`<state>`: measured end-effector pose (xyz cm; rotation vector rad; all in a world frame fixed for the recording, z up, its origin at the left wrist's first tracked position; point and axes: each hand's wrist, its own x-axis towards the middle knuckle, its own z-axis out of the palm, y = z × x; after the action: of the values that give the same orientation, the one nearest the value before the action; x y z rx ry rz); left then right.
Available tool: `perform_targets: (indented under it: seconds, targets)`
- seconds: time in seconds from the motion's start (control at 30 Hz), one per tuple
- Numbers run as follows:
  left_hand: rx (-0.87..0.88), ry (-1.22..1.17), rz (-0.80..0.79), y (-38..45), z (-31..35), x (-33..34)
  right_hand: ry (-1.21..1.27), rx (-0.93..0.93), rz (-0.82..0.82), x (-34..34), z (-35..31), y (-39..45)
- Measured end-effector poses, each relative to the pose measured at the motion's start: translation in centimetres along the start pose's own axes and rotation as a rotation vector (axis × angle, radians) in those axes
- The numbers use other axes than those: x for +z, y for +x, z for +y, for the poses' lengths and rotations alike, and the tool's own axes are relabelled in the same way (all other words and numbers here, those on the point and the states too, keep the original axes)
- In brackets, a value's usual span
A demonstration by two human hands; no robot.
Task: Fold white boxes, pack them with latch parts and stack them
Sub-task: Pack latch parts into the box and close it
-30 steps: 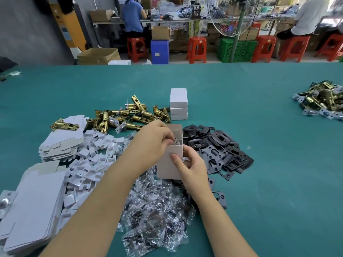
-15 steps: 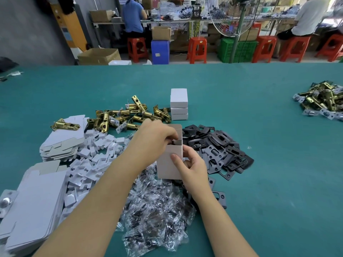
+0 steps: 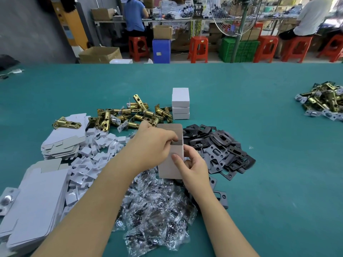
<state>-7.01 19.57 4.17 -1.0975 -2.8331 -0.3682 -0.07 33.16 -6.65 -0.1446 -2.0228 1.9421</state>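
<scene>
Nearest the tabletop's (image 3: 259, 108) front edge lies a heap of clear plastic packets (image 3: 157, 216) holding small dark parts, between the person's two forearms. Toward the front left corner sits a pile of flat unfolded box blanks (image 3: 35, 206), with a silver faceplate (image 3: 7, 199) beside its left side. Just beyond them is a scatter of small white card inserts (image 3: 89, 160), and a second, lower stack of flat blanks (image 3: 65, 143) with one brass latch (image 3: 65, 123) lying on top.

In the middle, above the packets, an open box (image 3: 169, 160) stands upright with its top flap raised. The right hand (image 3: 193, 167) grips the box's right side, thumb pressed across the near face and fingers curled behind. The left hand (image 3: 154, 145) has its fingers bent over the open mouth of the box, pinching at the top edge; what they hold inside cannot be made out.

To the right of the box, touching the heap of packets, spreads a pile of dark strike plates (image 3: 222, 151). Behind the left hand lies a pile of brass latches (image 3: 133, 114). Just right of that pile, three closed white boxes (image 3: 180, 103) are stacked. Near the right edge, well apart, is another heap of latches (image 3: 324, 101).

Beyond the far edge are red stools (image 3: 198, 49), a green crate (image 3: 239, 50) and seated workers.
</scene>
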Motion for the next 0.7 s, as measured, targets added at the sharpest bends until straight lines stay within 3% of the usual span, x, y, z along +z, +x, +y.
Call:
perform_targets:
  seconds: [0.13,0.23,0.33,0.47,0.7]
  targets:
    - [0.017,-0.111,0.06,-0.4,-0.3,0.0,-0.002,-0.003,0.005,0.0,0.1,0.1]
    - [0.01,-0.162,0.313,-0.8,-0.8,0.4,-0.01,-0.01,0.004,0.0,0.1,0.1]
    - [-0.152,-0.369,0.505,-1.1,-1.5,1.1,-0.03,-0.021,0.017,0.1,0.2,0.0]
    - [-0.421,-0.791,0.306,-0.8,-2.0,2.5,-0.118,-0.116,0.024,0.1,0.4,-0.3]
    - [-0.539,-1.329,0.262,-0.8,-2.4,3.5,-0.353,-0.272,0.061,-0.2,1.2,-0.1]
